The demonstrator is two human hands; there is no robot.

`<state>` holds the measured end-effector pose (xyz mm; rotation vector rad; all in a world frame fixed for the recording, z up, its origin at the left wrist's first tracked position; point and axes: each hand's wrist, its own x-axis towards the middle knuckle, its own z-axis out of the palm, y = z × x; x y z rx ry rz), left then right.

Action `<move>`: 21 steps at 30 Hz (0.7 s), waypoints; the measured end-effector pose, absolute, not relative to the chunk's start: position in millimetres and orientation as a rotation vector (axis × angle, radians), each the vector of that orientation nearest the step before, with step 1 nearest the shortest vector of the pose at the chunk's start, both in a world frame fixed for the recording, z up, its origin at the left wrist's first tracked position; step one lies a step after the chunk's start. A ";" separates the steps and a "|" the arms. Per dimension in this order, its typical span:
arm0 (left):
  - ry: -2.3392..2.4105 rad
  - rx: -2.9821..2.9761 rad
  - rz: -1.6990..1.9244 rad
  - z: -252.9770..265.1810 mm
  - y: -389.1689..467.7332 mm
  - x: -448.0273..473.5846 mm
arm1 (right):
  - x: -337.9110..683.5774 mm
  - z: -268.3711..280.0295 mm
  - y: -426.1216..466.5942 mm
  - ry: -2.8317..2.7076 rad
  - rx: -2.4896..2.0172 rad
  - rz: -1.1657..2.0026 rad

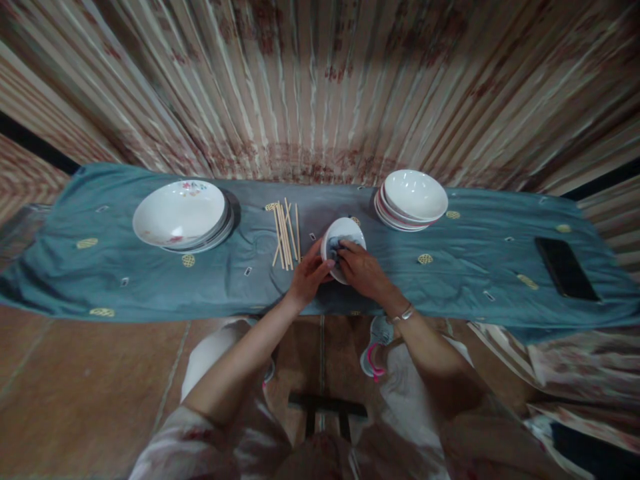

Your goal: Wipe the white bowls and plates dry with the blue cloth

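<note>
Midway along the teal tablecloth [465,260], our left hand [306,277] clasps a small white bowl [346,227], tilted, thumb at its rim; our right hand [365,269] presses a bunched grey-blue rag [336,247] inside it. Just left, loose wooden chopsticks [283,240]. Farther left, stacked plates [175,215], topmost floral-printed; rightward, stacked bowls [415,197], topmost white inside. Tablecloth's rectangular motifs too small for us to read.

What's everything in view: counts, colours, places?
Bowl: one, white, centre
Cloth: one, bluish, inside it
Dishes: several stacked, white floral, left
Other bowls: several stacked, white, right of centre
Chopsticks: several, pale, left of centre
Phone: one, black, far right
Tablecloth: one, teal, under dishes
Curtain: one, beige, behind
Tiles: several, brown, below
Frame: one, black, bottom centre
Shoes: two, grey, below
Bracelet: one, silver, right wrist
Left hand: one, holding bowl
Right hand: one, holding cloth
</note>
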<state>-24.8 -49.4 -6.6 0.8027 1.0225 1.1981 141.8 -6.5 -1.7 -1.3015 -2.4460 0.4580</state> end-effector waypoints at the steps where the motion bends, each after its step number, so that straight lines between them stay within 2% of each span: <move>1: 1.024 0.804 1.199 -7.1 -49.1 -24.7 | 142.1 -0.4 -6.9 -2.451 -1.308 0.462; 9: 1.012 0.833 1.196 -7.4 -48.8 -23.9 | 145.6 9.1 -7.3 -2.475 -1.300 0.602; 21: 0.977 0.824 1.211 -12.1 -47.2 -23.3 | 149.4 1.1 -2.5 -2.311 -1.042 0.851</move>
